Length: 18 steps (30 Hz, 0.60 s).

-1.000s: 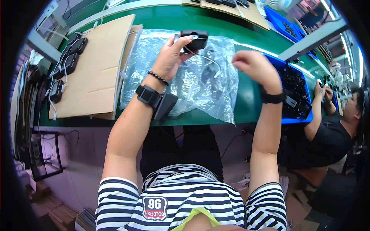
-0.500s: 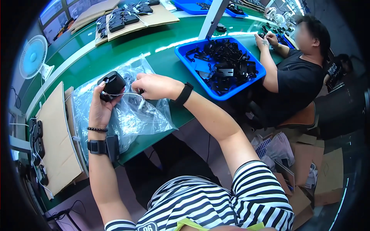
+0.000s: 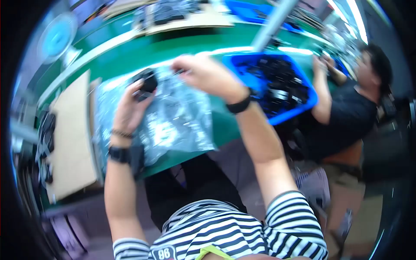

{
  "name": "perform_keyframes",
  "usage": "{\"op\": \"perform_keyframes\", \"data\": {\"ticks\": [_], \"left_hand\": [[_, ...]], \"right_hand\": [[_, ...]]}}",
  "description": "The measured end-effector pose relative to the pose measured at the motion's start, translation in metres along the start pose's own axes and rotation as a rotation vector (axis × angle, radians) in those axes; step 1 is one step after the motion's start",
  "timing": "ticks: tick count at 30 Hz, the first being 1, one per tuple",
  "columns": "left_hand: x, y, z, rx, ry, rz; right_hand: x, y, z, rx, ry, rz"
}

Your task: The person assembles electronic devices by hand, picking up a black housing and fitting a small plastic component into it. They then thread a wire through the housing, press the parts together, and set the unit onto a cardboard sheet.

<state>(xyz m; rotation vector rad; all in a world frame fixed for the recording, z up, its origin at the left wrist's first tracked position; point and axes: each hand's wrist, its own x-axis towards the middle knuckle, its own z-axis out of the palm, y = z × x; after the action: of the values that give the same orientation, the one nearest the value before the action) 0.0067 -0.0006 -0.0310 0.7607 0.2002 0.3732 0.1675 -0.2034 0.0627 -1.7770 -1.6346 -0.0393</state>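
Note:
My left hand [image 3: 128,108] is closed around a black rounded plastic device [image 3: 148,81], lifted over a clear plastic bag [image 3: 173,130] spread on the green bench. Up and to the right of the device is my right hand [image 3: 211,77], blurred by motion. Its thumb and forefinger are pinched together, and a small dark bit shows at the fingertips, too smeared to name. The two hands are apart.
A blue tray [image 3: 246,69] heaped with black parts stands right of my right hand, near a slanted metal post [image 3: 274,27]. Cardboard [image 3: 71,138] lies at left, below a fan [image 3: 56,38]. A co-worker [image 3: 352,110] sits at right.
My right hand has moved up and away from the device, which my left hand still holds. The white cable seen between them is no longer distinct. The whole view has shifted and blurred.

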Motion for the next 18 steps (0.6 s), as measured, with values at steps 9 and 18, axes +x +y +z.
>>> {"op": "perform_keyframes", "data": {"ticks": [9,18], "left_hand": [[-0.004,0.0,0.036,0.16,0.032,0.139],[-0.006,-0.003,0.026,0.51,0.186,0.16]], "right_hand": [[0.035,-0.006,0.006,0.29,-0.01,0.013],[0.032,-0.011,0.038,0.1,0.019,-0.078]]}}
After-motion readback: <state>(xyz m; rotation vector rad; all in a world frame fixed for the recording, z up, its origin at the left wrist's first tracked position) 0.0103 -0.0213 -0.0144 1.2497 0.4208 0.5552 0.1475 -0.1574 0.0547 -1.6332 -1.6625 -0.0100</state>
